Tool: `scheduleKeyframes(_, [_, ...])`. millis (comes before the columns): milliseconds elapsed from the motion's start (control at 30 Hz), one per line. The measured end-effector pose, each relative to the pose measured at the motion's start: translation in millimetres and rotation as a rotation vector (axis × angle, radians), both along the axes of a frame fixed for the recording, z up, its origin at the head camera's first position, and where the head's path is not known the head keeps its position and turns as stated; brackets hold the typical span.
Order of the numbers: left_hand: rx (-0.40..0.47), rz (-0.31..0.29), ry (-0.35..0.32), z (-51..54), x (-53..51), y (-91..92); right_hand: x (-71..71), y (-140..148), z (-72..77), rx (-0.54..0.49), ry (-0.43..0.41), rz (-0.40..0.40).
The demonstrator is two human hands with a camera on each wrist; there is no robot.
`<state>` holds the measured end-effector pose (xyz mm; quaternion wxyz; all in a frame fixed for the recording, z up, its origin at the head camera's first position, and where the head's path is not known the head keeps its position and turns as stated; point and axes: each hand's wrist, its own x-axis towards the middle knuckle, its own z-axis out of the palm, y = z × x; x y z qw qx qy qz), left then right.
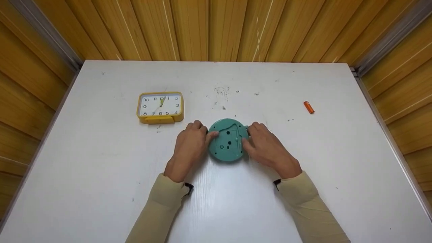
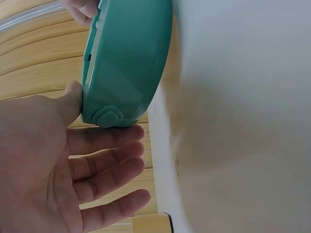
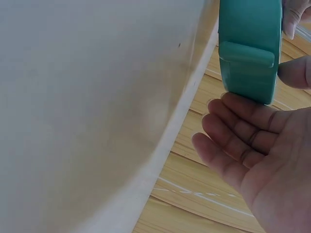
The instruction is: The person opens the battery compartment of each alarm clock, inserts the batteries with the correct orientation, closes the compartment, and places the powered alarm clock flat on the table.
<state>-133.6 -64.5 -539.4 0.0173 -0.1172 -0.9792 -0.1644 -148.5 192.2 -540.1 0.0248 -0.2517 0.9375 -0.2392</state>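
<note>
A round teal clock (image 1: pixel 226 148) is held between both hands with its back facing up, showing small holes and a curved groove. The left hand (image 1: pixel 190 145) grips its left edge, thumb on the back; in the left wrist view the left hand (image 2: pixel 73 160) pinches the clock (image 2: pixel 129 63) beside a round knob, other fingers extended. On the opposite edge, the right hand (image 1: pixel 268 146) has its thumb on the back. The right wrist view shows the right hand (image 3: pixel 272 150) pinching the clock (image 3: pixel 250 39) between thumb and index finger, near a raised bar on its side.
A yellow rectangular clock (image 1: pixel 160 105) stands at the left of the white table (image 1: pixel 101 162), its dial showing. An orange battery (image 1: pixel 308 107) lies at the right. Wood-patterned panels (image 1: pixel 222 30) border the table's back and sides.
</note>
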Motion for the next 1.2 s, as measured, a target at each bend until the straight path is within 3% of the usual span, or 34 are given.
scheduleKeyframes(167, [-0.016,0.012,0.025,-0.5,0.6,3.3,-0.3,-0.6,-0.4,0.029,-0.023,-0.005])
scheduleKeyframes(433, [0.053,0.057,0.077,-4.2,0.4,4.9,0.5,-3.4,1.7,0.057,-0.06,-0.019])
scheduleKeyframes(967, [0.032,0.1,0.035,-9.3,-1.5,7.7,-0.2,-9.8,0.2,0.1,-0.134,-0.059])
scheduleKeyframes(1200, [0.031,0.102,-0.029,-8.8,-2.3,7.9,0.8,-10.1,0.7,0.11,-0.181,-0.07])
